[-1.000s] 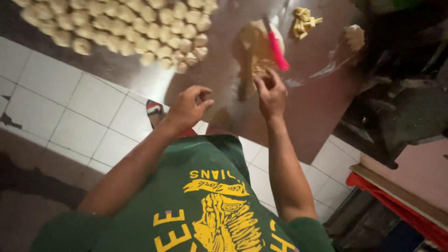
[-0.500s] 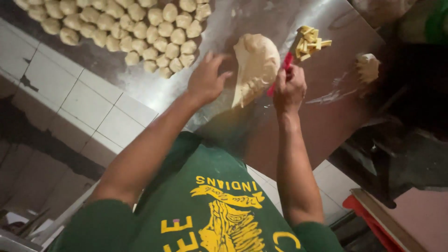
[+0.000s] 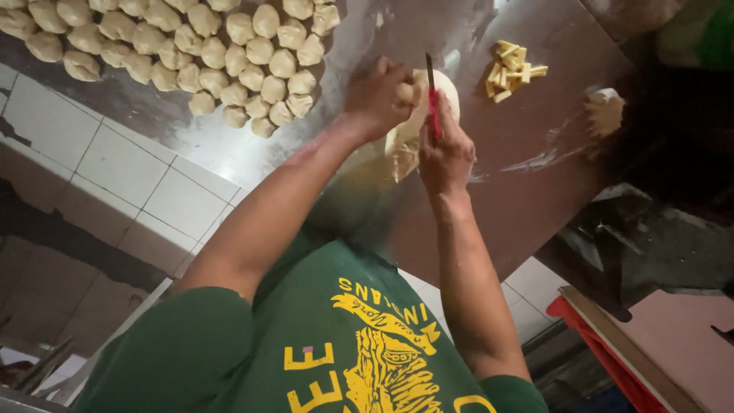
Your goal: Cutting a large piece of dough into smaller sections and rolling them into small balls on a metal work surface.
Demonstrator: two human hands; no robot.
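A dark, shiny metal bench [image 3: 535, 191] fills the upper part of the view, smeared with pale streaks of flour or grease and reflecting light near its left side. The left hand [image 3: 380, 95] has its fingers curled tight around a small piece pinched from the flattened slab of pale dough [image 3: 409, 134], which lies on the bench between both hands. The right hand [image 3: 446, 153] has its fingers wrapped around the red handle of a knife [image 3: 433, 99], the dark blade pointing away from the person and standing over the slab.

To the left, well apart from the hands, a crowd of rounded dough balls [image 3: 214, 53] sits packed in rows on the bench. To the right lies a small heap of yellow strips [image 3: 511, 70], and farther right a ragged lump of dough [image 3: 604, 111].

Below the bench edge, a wall of white tiles [image 3: 115, 160] shows on the left, giving way to a darker, worn patch lower down. At the lower right are a red-edged board [image 3: 650, 344] and dim clutter too dark to make out. The person wears a green shirt [image 3: 336, 352] with yellow print.
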